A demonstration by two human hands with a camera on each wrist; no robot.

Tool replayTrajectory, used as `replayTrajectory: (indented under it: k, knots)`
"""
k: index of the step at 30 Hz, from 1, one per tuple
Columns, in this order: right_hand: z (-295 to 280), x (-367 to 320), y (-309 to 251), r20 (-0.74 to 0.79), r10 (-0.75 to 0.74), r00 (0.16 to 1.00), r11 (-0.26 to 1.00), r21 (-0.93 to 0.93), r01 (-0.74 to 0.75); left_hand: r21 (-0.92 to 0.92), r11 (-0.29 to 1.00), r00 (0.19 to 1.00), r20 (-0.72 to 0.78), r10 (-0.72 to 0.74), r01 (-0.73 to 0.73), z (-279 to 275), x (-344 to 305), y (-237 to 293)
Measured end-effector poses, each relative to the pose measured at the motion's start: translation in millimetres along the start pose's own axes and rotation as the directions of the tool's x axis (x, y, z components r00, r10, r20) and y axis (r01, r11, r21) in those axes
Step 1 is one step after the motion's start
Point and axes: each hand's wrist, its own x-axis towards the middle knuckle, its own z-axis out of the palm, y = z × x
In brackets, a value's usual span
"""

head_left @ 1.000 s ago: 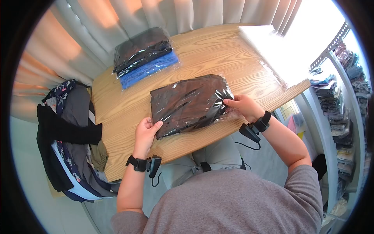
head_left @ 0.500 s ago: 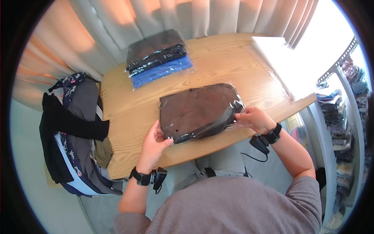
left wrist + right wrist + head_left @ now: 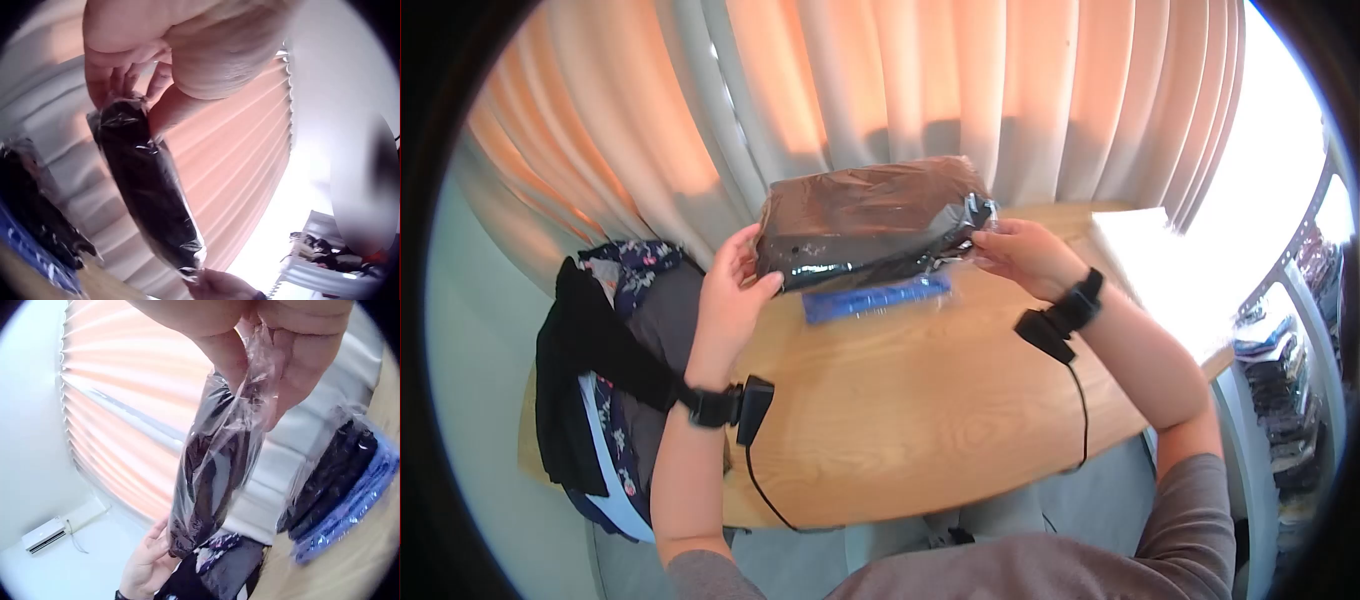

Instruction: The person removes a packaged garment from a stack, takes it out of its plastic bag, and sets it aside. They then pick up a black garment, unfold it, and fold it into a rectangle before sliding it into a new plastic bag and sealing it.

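Note:
A dark folded garment in a clear plastic bag [image 3: 865,225] is held up off the table between both hands. My left hand [image 3: 732,290] grips its left end, thumb on the near face and fingers behind. At the opposite end my right hand [image 3: 1025,258] pinches the loose plastic, which bunches between thumb and fingers in the right wrist view. Beyond the held bag lies a stack: a blue bagged garment [image 3: 875,298] shows below it in the head view. A black bagged garment [image 3: 331,478] on top of the blue one appears in the right wrist view.
The wooden table [image 3: 960,400] stretches below the hands. Loose clothes [image 3: 665,320] are heaped at its left, with a black sleeve on top. White plastic sheets [image 3: 1150,265] lie at the right. Shelves of bagged items [image 3: 1295,400] stand beyond the right edge, and a curtain [image 3: 920,80] hangs behind.
Both hands have lifted the bagged dark garment from the table's front and carried it away from the body, over toward the stack. The head view has tilted up to the curtain.

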Motion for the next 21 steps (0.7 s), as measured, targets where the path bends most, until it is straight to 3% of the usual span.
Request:
replayTrajectory:
  k: [4,6,8,9,11,12,13,14,15,16,17,18,19,21]
  knots:
    - [-9.4,104.5,17.9,-0.156,-0.068,0.985,0.994,0.077,0.08,-0.101,0.989,0.993,-0.071,0.098,-0.105,-4.1,91.8,-98.3]
    - [-59.7,182.3,78.4,-0.173,-0.088,0.981,0.983,0.142,0.113,-0.081,0.996,0.994,-0.1,0.036,-0.044,3.8,120.5,-167.9]
    - [-107.7,273.1,166.1,-0.078,-0.321,0.944,0.892,-0.359,0.274,0.014,0.998,0.991,-0.118,-0.06,0.062,8.3,120.2,-201.6]
    - [-91.3,231.9,152.5,-0.076,-0.329,0.941,0.891,-0.356,0.283,0.081,0.992,0.985,-0.147,-0.089,0.102,14.9,117.9,-205.1]
    - [-22.6,180.6,85.6,-0.425,0.003,0.905,0.999,-0.04,-0.022,0.012,0.99,0.983,-0.117,-0.14,0.143,11.3,118.4,-197.7]
    - [-21.1,187.1,91.5,-0.581,-0.466,0.667,0.792,-0.61,0.022,0.283,0.959,0.984,-0.174,0.027,0.024,10.0,118.0,-195.0]
    - [-11.0,176.5,79.4,-0.581,-0.462,0.67,0.792,-0.61,0.017,0.537,0.84,0.963,-0.181,0.199,-0.072,8.7,115.6,-191.2]
    - [6.8,152.8,52.2,-0.365,-0.668,0.649,0.548,-0.831,0.097,0.537,0.841,0.964,-0.181,0.194,-0.068,11.4,114.8,-179.2]
    - [19.7,142.7,37.0,-0.093,-0.79,0.606,0.239,-0.957,0.164,0.64,0.746,0.941,-0.101,0.322,-0.186,20.4,115.4,-161.0]
    - [25.6,152.3,39.0,-0.094,-0.787,0.61,0.24,-0.957,0.162,0.722,0.624,0.9,-0.006,0.436,-0.298,29.9,117.7,-145.2]
    - [30.7,164.5,44.0,0.069,-0.785,0.616,0.064,-0.979,0.191,0.722,0.626,0.902,-0.005,0.431,-0.295,39.6,120.0,-133.4]
    - [33.5,174.7,49.2,0.23,-0.752,0.618,-0.113,-0.968,0.222,0.771,0.579,0.936,0.061,0.346,-0.264,49.7,122.9,-123.4]
    - [34.9,182.9,54.2,0.229,-0.75,0.621,-0.112,-0.969,0.221,0.817,0.524,0.96,0.119,0.253,-0.24,55.0,127.9,-119.7]
    - [38.6,193.4,59.1,0.256,-0.608,0.751,-0.244,-0.961,0.131,0.86,0.463,0.973,0.153,0.171,-0.216,58.2,139.4,-125.7]
